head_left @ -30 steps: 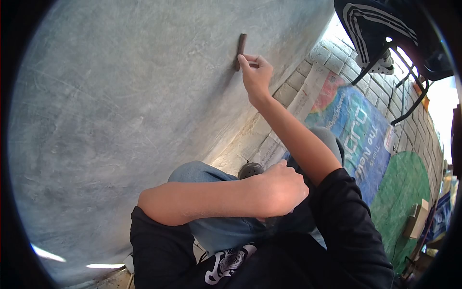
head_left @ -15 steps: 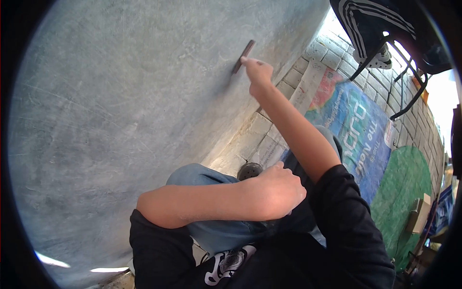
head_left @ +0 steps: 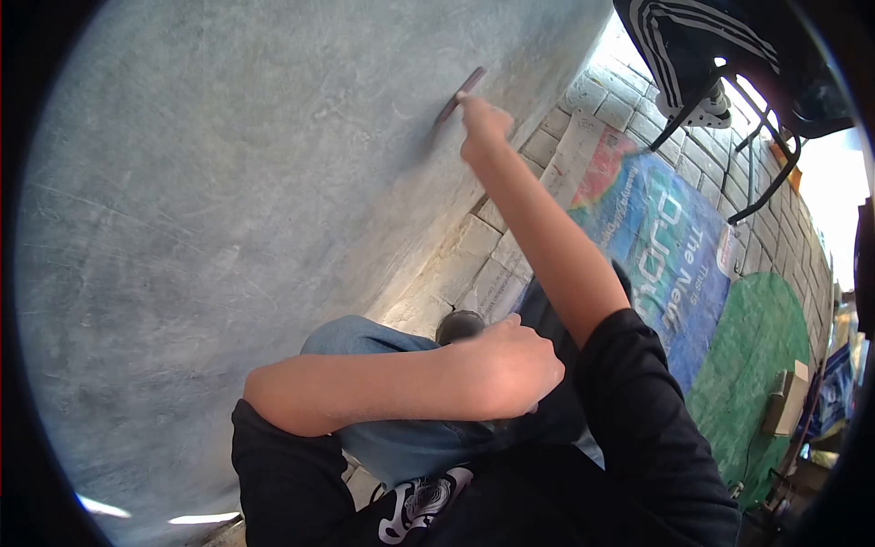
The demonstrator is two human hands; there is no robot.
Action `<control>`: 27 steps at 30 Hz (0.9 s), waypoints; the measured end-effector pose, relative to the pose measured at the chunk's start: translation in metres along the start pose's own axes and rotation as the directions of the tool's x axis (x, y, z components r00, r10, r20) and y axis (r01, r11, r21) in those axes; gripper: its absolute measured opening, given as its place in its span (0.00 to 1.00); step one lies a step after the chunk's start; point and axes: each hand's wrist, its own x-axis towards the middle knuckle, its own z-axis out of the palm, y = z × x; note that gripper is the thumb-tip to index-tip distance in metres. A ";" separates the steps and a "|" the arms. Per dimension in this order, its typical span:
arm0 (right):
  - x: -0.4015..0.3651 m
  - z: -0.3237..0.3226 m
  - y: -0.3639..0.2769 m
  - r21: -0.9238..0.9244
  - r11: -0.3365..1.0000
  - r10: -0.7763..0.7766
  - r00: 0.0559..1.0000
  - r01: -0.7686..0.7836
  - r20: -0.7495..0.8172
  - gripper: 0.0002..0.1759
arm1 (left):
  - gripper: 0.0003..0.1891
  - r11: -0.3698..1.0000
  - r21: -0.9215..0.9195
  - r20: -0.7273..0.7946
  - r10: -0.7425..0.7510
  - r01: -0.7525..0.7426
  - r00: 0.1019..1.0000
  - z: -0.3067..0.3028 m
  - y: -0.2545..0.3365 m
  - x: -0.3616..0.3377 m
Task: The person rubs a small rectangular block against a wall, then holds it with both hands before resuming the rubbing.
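My right hand is stretched out to the grey plastered wall, a little blurred by motion. Its fingers are closed on a narrow dark brown strip-shaped tool, which lies close along the wall face near the wall's lower edge. My left hand rests curled over my lap, its back facing up. The palm side is hidden, and I cannot tell whether anything is in it. Below that forearm are my jeans, bent at the knee.
Pale paving bricks run along the wall's foot. A blue printed banner and a green sheet cover part of them. At upper right stands a black metal-legged chair, with a person's striped trouser leg. A cardboard box lies far right.
My right hand and the tool have slid slightly upward along the wall. The whole view has shifted a little, so things appear farther left. My left hand stays curled over my lap.
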 end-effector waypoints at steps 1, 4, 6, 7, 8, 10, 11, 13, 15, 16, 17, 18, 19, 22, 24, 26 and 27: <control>0.004 0.002 -0.008 0.105 0.992 0.078 0.991 -0.066 -0.108 0.17 | 0.15 1.000 0.000 0.049 -0.017 0.017 0.999 -0.002 0.000 0.001; -0.013 0.000 0.004 0.032 0.999 -0.031 0.999 0.030 0.011 0.20 | 0.15 0.998 0.055 0.027 -0.006 0.005 1.000 -0.004 0.003 -0.002; -0.009 0.000 0.002 -0.020 0.994 -0.101 0.985 0.104 0.137 0.21 | 0.15 0.999 0.034 0.021 0.008 -0.008 1.000 -0.001 -0.001 0.000; 0.004 0.001 -0.003 0.033 0.998 -0.043 0.999 0.044 -0.016 0.15 | 0.15 0.999 0.018 0.023 0.026 -0.027 0.999 0.000 -0.002 0.001; 0.015 0.002 -0.004 0.101 0.995 0.023 0.986 -0.006 -0.164 0.09 | 0.15 0.999 0.022 0.026 0.028 -0.028 0.999 0.000 -0.002 0.002; 0.000 0.003 0.006 0.058 0.992 -0.107 0.992 0.111 -0.074 0.09 | 0.16 0.997 0.065 -0.002 0.033 -0.033 0.999 -0.001 -0.002 0.002; -0.007 0.003 0.008 0.013 0.973 -0.231 0.973 0.231 0.026 0.10 | 0.16 0.997 0.066 -0.005 0.036 -0.035 0.999 -0.002 -0.004 0.001; 0.012 0.000 0.005 0.034 0.983 -0.183 0.983 0.182 0.027 0.15 | 0.13 0.997 0.013 0.025 0.070 -0.071 0.997 -0.002 -0.006 0.002; 0.019 -0.004 0.003 0.067 0.989 -0.136 0.990 0.134 0.022 0.22 | 0.10 0.996 0.038 0.000 0.087 -0.087 0.996 -0.002 -0.004 0.006; 0.015 -0.002 0.003 0.076 0.992 -0.103 0.994 0.100 0.044 0.22 | 0.08 0.994 0.065 -0.017 0.090 -0.089 0.996 -0.003 -0.003 0.007; 0.009 0.000 0.005 0.082 0.995 -0.067 0.995 0.061 0.069 0.22 | 0.08 0.994 0.061 -0.022 0.088 -0.087 0.996 -0.006 0.000 0.007; 0.005 0.003 0.007 0.076 0.995 -0.065 0.995 0.059 0.075 0.22 | 0.06 0.994 0.072 0.045 0.082 -0.085 0.996 -0.009 0.003 0.006; 0.000 0.005 0.008 0.043 0.996 -0.081 0.995 0.079 0.049 0.17 | 0.04 0.993 0.083 0.106 0.076 -0.085 0.991 -0.012 0.004 0.006; 0.008 0.005 -0.001 0.031 0.998 -0.049 0.998 0.051 -0.046 0.14 | 0.04 0.990 0.058 0.099 0.124 -0.130 0.987 -0.010 0.001 0.010; 0.008 0.003 0.000 0.067 0.998 0.006 0.994 0.001 -0.108 0.15 | 0.04 0.990 0.072 0.052 0.120 -0.123 0.991 -0.006 0.000 0.011; -0.003 0.000 0.008 -0.093 0.996 0.004 0.992 0.008 0.122 0.30 | 0.05 0.990 0.089 0.004 0.108 -0.108 0.994 -0.006 -0.003 0.009; 0.001 0.002 0.004 -0.103 0.995 0.003 0.992 0.010 0.126 0.30 | 0.05 0.990 0.087 0.003 0.112 -0.112 0.994 -0.008 -0.004 0.008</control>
